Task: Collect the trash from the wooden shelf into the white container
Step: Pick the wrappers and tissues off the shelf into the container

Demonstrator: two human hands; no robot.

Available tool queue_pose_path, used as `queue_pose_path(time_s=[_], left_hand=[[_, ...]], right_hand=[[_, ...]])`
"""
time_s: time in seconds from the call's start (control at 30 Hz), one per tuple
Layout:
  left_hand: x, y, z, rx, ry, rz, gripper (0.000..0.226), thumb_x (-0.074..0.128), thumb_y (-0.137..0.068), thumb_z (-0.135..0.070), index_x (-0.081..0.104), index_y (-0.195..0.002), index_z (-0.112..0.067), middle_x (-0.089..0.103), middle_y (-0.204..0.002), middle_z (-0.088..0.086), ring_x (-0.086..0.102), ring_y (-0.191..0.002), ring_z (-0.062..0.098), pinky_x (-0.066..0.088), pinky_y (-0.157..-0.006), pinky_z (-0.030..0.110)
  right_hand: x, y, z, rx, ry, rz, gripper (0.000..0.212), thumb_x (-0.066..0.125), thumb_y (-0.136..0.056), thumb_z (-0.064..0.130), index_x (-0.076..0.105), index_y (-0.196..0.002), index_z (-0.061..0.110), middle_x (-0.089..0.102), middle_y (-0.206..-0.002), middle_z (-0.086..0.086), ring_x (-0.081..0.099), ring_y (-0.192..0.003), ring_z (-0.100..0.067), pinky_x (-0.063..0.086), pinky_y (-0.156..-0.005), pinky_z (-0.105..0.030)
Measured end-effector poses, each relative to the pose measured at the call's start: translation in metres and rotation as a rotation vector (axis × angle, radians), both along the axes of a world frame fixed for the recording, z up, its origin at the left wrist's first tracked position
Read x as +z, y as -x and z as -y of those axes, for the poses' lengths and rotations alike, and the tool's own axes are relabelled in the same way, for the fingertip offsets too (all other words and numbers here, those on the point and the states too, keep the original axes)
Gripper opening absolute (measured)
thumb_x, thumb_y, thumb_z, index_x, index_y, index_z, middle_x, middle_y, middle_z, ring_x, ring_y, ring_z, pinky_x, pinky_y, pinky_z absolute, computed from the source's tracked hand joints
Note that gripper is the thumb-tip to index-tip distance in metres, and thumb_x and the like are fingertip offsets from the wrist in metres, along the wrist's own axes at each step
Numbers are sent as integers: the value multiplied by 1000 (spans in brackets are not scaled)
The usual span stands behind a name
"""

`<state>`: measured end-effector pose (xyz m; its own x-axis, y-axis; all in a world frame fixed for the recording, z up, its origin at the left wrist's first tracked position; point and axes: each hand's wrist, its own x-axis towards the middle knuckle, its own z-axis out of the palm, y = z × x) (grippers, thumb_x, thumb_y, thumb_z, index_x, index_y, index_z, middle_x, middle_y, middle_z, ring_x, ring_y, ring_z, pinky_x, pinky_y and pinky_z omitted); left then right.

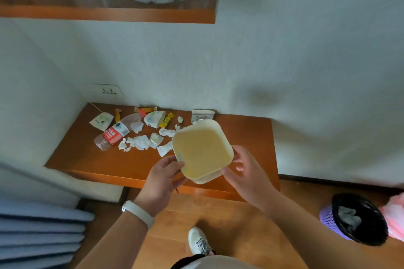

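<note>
A: Item one, the white container (202, 150)?
B: Square, rounded corners, empty, its opening tilted toward the camera. It is held in the air above the near right part of the wooden shelf (91, 159). The left hand (162, 178) grips its lower left corner, thumb on the rim, fingers curled underneath. The right hand (244, 170) holds the lower right corner, thumb along the near edge, fingertips on the side wall.

A: Item two, the trash?
B: All on the shelf, beyond and to the left of the left fingers. A crushed plastic bottle (111, 135) with a red label lies farthest left. Torn white paper scraps (141, 142) lie between the bottle and the container. A paper cup (154, 119) lies on its side farther back. A yellow wrapper (166, 119) lies just right of the cup, and an orange wrapper (118, 115) to its left. A flat paper sleeve (101, 120) lies by the back left corner. A crumpled striped cup (202, 114) sits against the wall, just beyond the container.

A: Other entries?
B: A white wristband (137, 213) on the left wrist; a purple wastebasket (352, 218) on the floor, well to the right of the right hand.
</note>
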<state>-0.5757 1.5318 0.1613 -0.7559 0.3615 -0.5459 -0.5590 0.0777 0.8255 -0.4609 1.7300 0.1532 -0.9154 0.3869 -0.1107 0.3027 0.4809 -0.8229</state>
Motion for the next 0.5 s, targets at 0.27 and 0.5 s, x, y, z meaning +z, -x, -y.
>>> queue_pose_path(time_s=[0.27,0.5], left_hand=[[7,67,1,66,-28,-43,21,54,-104,-14,65,-120,-5,82,-102,7,76,-104,28,60,-90,43],[8,94,4,123,17,-38,20,55,-104,-11,66,-119,-4,80,-109,12,76,-104,28,62,-85,41]], right_hand=[[17,82,-9,84,-86,-32,63,63,-87,49,36,-141,32,46,-127,23,50,-108,9,42,-86,-10],[21,122,-14,167,-36,28,55,61,-91,42,33,-138,36,43,-118,27,46,-99,17,39,-76,-4]])
